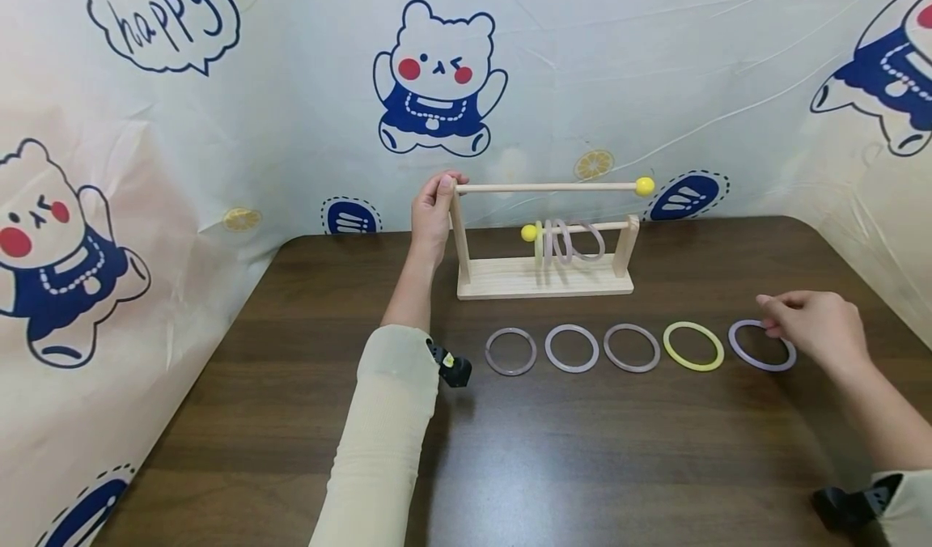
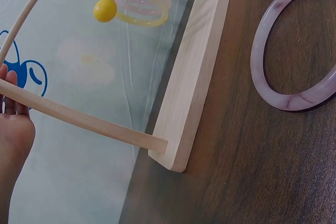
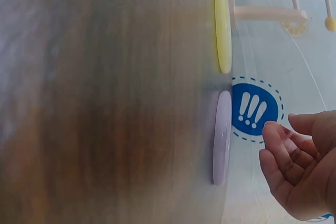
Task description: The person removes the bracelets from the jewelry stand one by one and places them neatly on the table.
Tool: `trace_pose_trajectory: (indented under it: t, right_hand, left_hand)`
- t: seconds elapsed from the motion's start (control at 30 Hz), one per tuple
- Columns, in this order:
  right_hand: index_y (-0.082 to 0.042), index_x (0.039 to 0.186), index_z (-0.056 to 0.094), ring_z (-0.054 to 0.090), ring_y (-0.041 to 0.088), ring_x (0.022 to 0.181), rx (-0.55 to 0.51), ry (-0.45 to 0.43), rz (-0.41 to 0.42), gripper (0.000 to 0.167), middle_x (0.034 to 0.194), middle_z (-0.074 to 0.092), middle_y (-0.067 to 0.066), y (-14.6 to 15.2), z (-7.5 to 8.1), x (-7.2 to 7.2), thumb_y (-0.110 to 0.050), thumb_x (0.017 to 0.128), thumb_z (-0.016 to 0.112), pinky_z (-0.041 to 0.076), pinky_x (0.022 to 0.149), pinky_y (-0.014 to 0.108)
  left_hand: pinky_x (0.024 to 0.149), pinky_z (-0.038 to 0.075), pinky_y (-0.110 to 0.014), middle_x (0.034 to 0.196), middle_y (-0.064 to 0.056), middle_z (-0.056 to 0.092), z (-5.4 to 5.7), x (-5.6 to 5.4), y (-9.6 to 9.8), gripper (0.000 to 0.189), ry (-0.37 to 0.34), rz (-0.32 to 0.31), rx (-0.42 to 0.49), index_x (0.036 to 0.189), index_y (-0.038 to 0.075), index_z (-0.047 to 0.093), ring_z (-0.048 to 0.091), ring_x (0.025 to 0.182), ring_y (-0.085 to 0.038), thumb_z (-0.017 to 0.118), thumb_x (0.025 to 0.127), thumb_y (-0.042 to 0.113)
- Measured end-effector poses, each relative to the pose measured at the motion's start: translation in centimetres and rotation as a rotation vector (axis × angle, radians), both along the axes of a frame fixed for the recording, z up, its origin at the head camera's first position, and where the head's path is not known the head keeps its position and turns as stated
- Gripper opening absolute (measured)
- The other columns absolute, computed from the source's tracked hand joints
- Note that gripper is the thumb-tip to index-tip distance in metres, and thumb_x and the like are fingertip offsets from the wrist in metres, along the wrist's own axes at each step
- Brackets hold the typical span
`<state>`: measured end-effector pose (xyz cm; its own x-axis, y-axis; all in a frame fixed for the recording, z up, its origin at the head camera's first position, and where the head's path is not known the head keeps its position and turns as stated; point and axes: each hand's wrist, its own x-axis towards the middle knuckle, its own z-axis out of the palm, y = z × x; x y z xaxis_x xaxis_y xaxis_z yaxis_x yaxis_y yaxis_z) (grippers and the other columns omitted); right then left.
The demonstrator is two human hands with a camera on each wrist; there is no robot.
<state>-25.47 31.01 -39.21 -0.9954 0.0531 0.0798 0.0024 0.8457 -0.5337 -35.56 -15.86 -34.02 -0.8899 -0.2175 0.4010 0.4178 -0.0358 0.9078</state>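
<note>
A wooden bracelet stand [image 1: 542, 278] with two rods stands at the back of the table. My left hand [image 1: 434, 211] grips the top of its left post, thumb in front and fingers behind [image 2: 10, 85]. Several bangles [image 1: 559, 241], one yellowish and the others pale pinkish, hang on the lower rod. The upper rod [image 1: 546, 188] is bare and ends in a yellow ball [image 1: 644, 186]. Over the rightmost lavender bangle [image 1: 744, 356] is my right hand [image 1: 823, 324], fingers loosely bent. In the right wrist view, that hand is raised off the lavender bangle [image 3: 222, 137] with nothing between thumb and fingers.
In a row before the stand lie a greyish-purple bangle [image 1: 510, 371], a pale lavender bangle [image 1: 572, 367], a mauve bangle [image 1: 632, 367] and a yellow bangle [image 1: 693, 365]. A printed cloth [image 1: 306, 110] hangs behind the brown wooden table [image 1: 291, 417].
</note>
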Motion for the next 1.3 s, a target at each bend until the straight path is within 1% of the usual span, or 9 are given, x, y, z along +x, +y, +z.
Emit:
trace_pose_trajectory:
  t: [0.23,0.33,0.47,0.57,0.7,0.87,0.97,1.17,1.3]
  right_hand:
    - [0.008,0.099,0.067,0.06,0.002,0.057,-0.016,-0.003,0.03,0.053,0.067,0.068,0.005,-1.3,0.2,-0.3,-0.042,0.094,0.049,0.037,0.058,0.028]
    - [0.008,0.099,0.066,0.06,0.003,0.058,-0.023,-0.003,0.044,0.053,0.068,0.068,0.006,-1.8,0.3,-0.5,-0.042,0.094,0.049,0.039,0.063,0.034]
    - [0.008,0.099,0.066,0.062,0.005,0.058,-0.04,0.01,0.061,0.053,0.069,0.068,0.008,-2.5,0.4,-0.8,-0.042,0.094,0.049,0.038,0.071,0.043]
    - [0.008,0.099,0.066,0.063,0.007,0.059,-0.059,0.016,0.069,0.053,0.069,0.069,0.008,-3.1,0.5,-0.9,-0.042,0.094,0.049,0.037,0.074,0.045]
    - [0.007,0.1,0.067,0.066,0.014,0.062,-0.079,0.01,0.077,0.055,0.071,0.069,0.009,-3.8,0.5,-1.1,-0.044,0.093,0.049,0.041,0.07,0.036]
    - [0.007,0.099,0.067,0.067,0.016,0.063,-0.1,0.006,0.076,0.056,0.072,0.069,0.009,-4.5,0.7,-1.3,-0.046,0.092,0.049,0.043,0.053,0.023]
    - [0.007,0.1,0.066,0.067,0.017,0.064,-0.115,0.002,0.079,0.056,0.073,0.069,0.01,-4.9,0.7,-1.5,-0.046,0.092,0.05,0.044,0.051,0.024]
    - [0.006,0.1,0.067,0.068,0.02,0.067,-0.097,0.004,0.094,0.054,0.074,0.069,0.009,-5.6,0.8,-1.6,-0.045,0.093,0.05,0.043,0.055,0.025]
    - [0.006,0.1,0.067,0.067,0.023,0.067,-0.091,0.006,0.106,0.054,0.073,0.069,0.009,-6.1,0.8,-1.7,-0.044,0.093,0.05,0.043,0.058,0.029]
  left_hand:
    - [0.087,0.04,-0.027,0.093,0.004,0.066,0.1,0.0,0.1,0.039,0.007,0.004,0.01,0.111,-0.004,0.06,0.058,0.092,-0.014,0.05,0.095,0.03]
    - [0.087,0.04,-0.027,0.093,0.005,0.066,0.1,0.0,0.1,0.039,0.011,0.005,0.007,0.112,-0.005,0.059,0.058,0.092,-0.014,0.05,0.095,0.029]
    - [0.087,0.04,-0.027,0.093,0.005,0.066,0.1,0.0,0.1,0.038,0.002,0.006,0.01,0.111,-0.005,0.06,0.057,0.093,-0.015,0.05,0.095,0.028]
    - [0.087,0.039,-0.027,0.093,0.004,0.067,0.1,0.0,0.1,0.036,-0.011,0.007,0.018,0.109,-0.002,0.062,0.057,0.095,-0.016,0.05,0.095,0.029]
    - [0.087,0.039,-0.027,0.094,0.003,0.067,0.2,0.0,0.0,0.034,-0.013,0.005,0.021,0.107,0.0,0.063,0.056,0.096,-0.016,0.05,0.095,0.029]
    - [0.087,0.04,-0.027,0.093,0.004,0.066,0.2,0.1,0.1,0.035,-0.004,-0.001,0.025,0.108,-0.001,0.062,0.056,0.097,-0.017,0.05,0.095,0.03]
    - [0.087,0.04,-0.027,0.092,0.004,0.066,0.2,0.1,0.1,0.034,0.002,-0.001,0.027,0.107,0.0,0.063,0.056,0.098,-0.02,0.05,0.095,0.029]
    - [0.088,0.04,-0.028,0.094,0.002,0.067,0.1,0.0,0.1,0.035,-0.003,-0.013,0.041,0.109,-0.003,0.061,0.05,0.107,-0.037,0.049,0.096,0.027]
    - [0.088,0.039,-0.028,0.094,0.002,0.066,0.1,0.0,0.1,0.039,0.004,-0.019,0.043,0.112,-0.007,0.057,0.05,0.107,-0.039,0.049,0.096,0.027]
